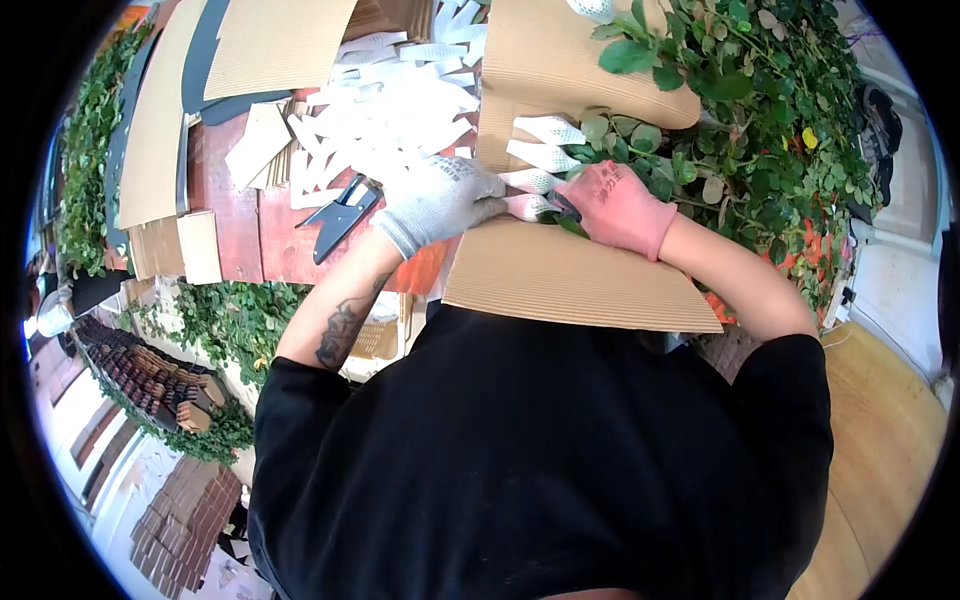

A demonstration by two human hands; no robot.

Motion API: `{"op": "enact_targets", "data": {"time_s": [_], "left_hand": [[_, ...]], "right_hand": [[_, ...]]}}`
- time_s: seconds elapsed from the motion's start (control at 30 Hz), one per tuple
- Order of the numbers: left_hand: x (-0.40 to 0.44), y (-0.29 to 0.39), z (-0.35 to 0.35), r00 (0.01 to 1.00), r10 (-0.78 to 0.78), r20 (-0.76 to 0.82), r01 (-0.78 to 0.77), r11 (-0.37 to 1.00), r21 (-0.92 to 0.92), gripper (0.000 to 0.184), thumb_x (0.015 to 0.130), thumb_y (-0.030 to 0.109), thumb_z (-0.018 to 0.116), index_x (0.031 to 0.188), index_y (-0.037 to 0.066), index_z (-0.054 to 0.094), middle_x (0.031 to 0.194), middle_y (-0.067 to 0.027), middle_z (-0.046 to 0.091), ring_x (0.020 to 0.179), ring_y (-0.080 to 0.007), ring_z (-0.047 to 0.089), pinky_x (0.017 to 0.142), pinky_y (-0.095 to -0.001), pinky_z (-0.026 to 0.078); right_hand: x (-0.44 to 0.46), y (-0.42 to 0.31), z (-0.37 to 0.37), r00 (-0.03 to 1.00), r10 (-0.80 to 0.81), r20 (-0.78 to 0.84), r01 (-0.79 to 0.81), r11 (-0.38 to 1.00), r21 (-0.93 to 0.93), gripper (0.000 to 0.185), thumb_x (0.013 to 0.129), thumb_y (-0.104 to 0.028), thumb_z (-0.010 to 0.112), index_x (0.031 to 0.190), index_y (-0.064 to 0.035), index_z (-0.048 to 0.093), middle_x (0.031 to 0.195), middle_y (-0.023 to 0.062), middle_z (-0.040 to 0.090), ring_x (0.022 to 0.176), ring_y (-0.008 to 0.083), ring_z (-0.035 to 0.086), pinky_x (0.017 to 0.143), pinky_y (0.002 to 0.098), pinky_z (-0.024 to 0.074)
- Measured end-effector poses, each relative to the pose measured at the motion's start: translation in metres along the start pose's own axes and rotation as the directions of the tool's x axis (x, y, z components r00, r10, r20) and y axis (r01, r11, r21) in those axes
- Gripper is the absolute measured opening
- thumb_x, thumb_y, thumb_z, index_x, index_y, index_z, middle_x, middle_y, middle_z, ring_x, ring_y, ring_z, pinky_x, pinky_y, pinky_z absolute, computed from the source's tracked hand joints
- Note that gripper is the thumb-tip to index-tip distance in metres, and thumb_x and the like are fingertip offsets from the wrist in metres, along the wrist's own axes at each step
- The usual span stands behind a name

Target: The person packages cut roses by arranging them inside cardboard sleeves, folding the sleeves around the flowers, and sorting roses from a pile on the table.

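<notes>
My left hand [440, 197], in a grey knit glove, has its fingers closed at the tips of the lower white mesh flower sleeves [528, 207]. My right hand [618, 210], in a pink glove, is closed at the stem end of the same sleeved flowers, whose leaves resemble rose leaves. Its fingertips partly hide the stems, and a small dark piece shows between them. Two more sleeved flower heads [543, 155] lie just above, side by side. Under them is a sheet of corrugated cardboard [580, 275].
White sleeves [400, 110] are heaped beyond my left hand. A black stapler-like tool [345, 215] lies on the red table [225, 210]. Leafy stems [760, 150] crowd the right side. Cardboard sheets [280, 45] lie at the far left, near a small card stack [262, 145].
</notes>
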State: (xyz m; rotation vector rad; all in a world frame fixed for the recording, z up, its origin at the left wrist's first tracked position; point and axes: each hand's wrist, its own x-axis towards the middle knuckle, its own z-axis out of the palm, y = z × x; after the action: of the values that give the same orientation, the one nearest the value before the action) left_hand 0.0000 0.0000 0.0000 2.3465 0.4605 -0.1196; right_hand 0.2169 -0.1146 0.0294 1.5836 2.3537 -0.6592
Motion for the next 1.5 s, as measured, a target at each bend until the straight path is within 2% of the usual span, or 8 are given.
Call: {"op": "enact_targets", "data": {"time_s": [0.2,0.43,0.57,0.83,1.17,1.27,1.33,1.5], "left_hand": [[-0.011,-0.021,-0.002,0.970,0.231,-0.070,-0.237,0.967,-0.090,0.015,0.081,0.018,0.061,0.079,0.003,0.062,0.076,-0.0128,0.060,0.075,-0.0302,0.059,0.068,-0.0388,0.046],[-0.049,-0.030,-0.060,0.960,-0.144,-0.241,0.200,0.954,0.225,0.021,0.077,0.012,0.061,0.097,0.005,0.066,0.085,-0.0107,0.064,0.081,-0.0263,0.063,0.073,-0.0359,0.049],[-0.017,0.009,-0.048,0.983,0.163,-0.084,-0.177,0.963,-0.202,0.021,0.081,0.014,0.061,0.100,0.009,0.066,0.089,-0.0105,0.065,0.082,-0.0274,0.062,0.074,-0.0349,0.049],[0.014,0.010,-0.007,0.878,0.416,-0.238,-0.414,0.908,0.057,0.021,0.080,0.024,0.062,0.098,0.014,0.068,0.092,-0.0065,0.064,0.084,-0.0257,0.063,0.071,-0.0363,0.051],[0.015,0.011,-0.005,0.958,0.263,0.114,-0.250,0.961,-0.120,0.022,0.084,0.027,0.059,0.101,0.016,0.067,0.086,-0.0084,0.068,0.077,-0.0283,0.064,0.068,-0.0372,0.051],[0.009,0.008,-0.007,0.944,0.328,0.040,-0.321,0.939,-0.123,0.021,0.081,0.022,0.061,0.099,0.014,0.068,0.091,-0.0072,0.068,0.079,-0.0275,0.064,0.069,-0.0375,0.051],[0.007,0.016,-0.017,0.916,0.270,-0.295,-0.287,0.958,-0.014,0.020,0.077,0.016,0.062,0.096,0.013,0.068,0.096,-0.0061,0.066,0.081,-0.0267,0.064,0.070,-0.0368,0.051],[0.014,-0.002,0.013,0.894,0.288,-0.345,-0.262,0.958,0.121,0.018,0.077,0.013,0.062,0.094,0.013,0.066,0.093,-0.0062,0.064,0.081,-0.0261,0.063,0.070,-0.0364,0.050]], "right_hand": [[0.002,0.001,0.007,0.996,-0.001,-0.085,0.011,0.994,0.113,0.016,0.073,-0.011,0.055,0.088,-0.0059,0.058,0.081,0.0140,0.063,0.079,0.0308,0.063,0.065,0.0407,0.0505],[0.004,-0.003,-0.007,0.999,-0.042,0.014,0.042,0.999,0.026,0.016,0.075,-0.010,0.055,0.090,-0.0076,0.059,0.074,0.0126,0.062,0.073,0.0300,0.063,0.065,0.0403,0.0490],[0.002,-0.005,-0.013,0.994,-0.114,-0.001,0.114,0.994,-0.005,0.014,0.080,-0.014,0.050,0.082,-0.0048,0.061,0.077,0.0147,0.064,0.077,0.0288,0.065,0.064,0.0370,0.0510],[0.005,-0.002,-0.004,0.977,-0.201,-0.073,0.196,0.978,-0.075,0.011,0.076,-0.012,0.052,0.084,-0.0063,0.055,0.068,0.0101,0.058,0.068,0.0280,0.062,0.059,0.0387,0.0472],[-0.008,-0.003,-0.006,0.973,0.015,-0.229,-0.030,0.998,-0.059,0.025,0.078,-0.021,0.057,0.099,-0.0080,0.058,0.082,0.0081,0.060,0.075,0.0259,0.062,0.063,0.0382,0.0471],[-0.005,0.005,0.009,0.978,0.025,-0.209,-0.036,0.998,-0.051,0.029,0.078,-0.021,0.058,0.104,-0.0087,0.057,0.082,0.0074,0.059,0.075,0.0259,0.061,0.063,0.0390,0.0459],[-0.002,0.008,0.012,0.967,-0.035,-0.254,0.033,0.999,-0.009,0.028,0.076,-0.016,0.057,0.103,-0.0082,0.056,0.077,0.0078,0.058,0.070,0.0266,0.061,0.059,0.0396,0.0456],[0.000,0.011,0.017,0.955,-0.078,-0.286,0.070,0.997,-0.039,0.029,0.074,-0.012,0.055,0.103,-0.0058,0.055,0.075,0.0080,0.057,0.066,0.0263,0.060,0.058,0.0382,0.0452]]}}
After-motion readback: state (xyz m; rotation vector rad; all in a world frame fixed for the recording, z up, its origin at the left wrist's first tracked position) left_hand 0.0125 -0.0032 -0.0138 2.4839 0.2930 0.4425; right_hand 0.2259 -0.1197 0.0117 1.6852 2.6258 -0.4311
